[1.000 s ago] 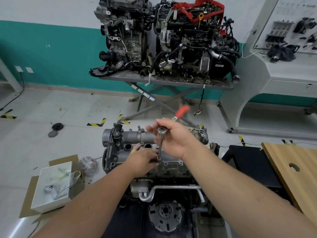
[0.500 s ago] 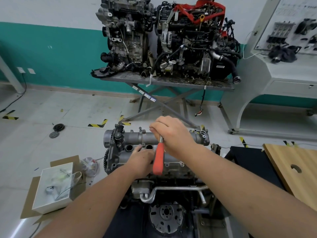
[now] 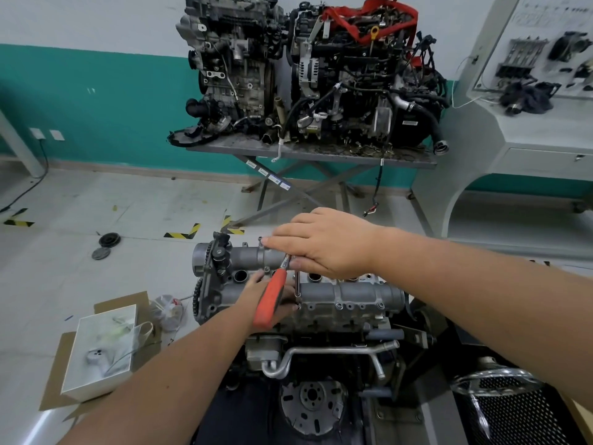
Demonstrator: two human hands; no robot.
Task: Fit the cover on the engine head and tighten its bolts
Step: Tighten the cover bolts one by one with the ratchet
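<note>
Far left, on the floor: white box (image 3: 102,350) on flattened cardboard (image 3: 54,374), white handset lying on top; crumpled clear bag (image 3: 167,311) just beside it. Two dark round discs (image 3: 106,245) farther back on the tiles.

Centre, foreground: engine head (image 3: 321,316) on a dark stand, grey metal cover (image 3: 353,293) seated along its top, row of round openings down the middle, small bolts (image 3: 338,306) along the near edge. Bent metal pipe (image 3: 321,353) below the head, round flywheel (image 3: 313,407) under that.

Left hand (image 3: 266,298) laid on the cover's left half, fingers spread, partly hidden behind the tool handle; whether anything was pinched could not be told.

Ratchet wrench (image 3: 271,300) with red handle slanting down and left, thin steel extension upright over a bolt at the near edge.

Right hand (image 3: 327,245) over the ratchet head, thumb and curled fingers pinching it, forefinger stretched leftward.

Behind, against the green-and-white wall: steel worktop (image 3: 308,152) on crossed legs, carrying two complete engines (image 3: 353,75), the right one draped with a red strap.

Far right: white display stand (image 3: 529,123) with parts mounted; black perforated mesh (image 3: 513,412) at the lower corner.
</note>
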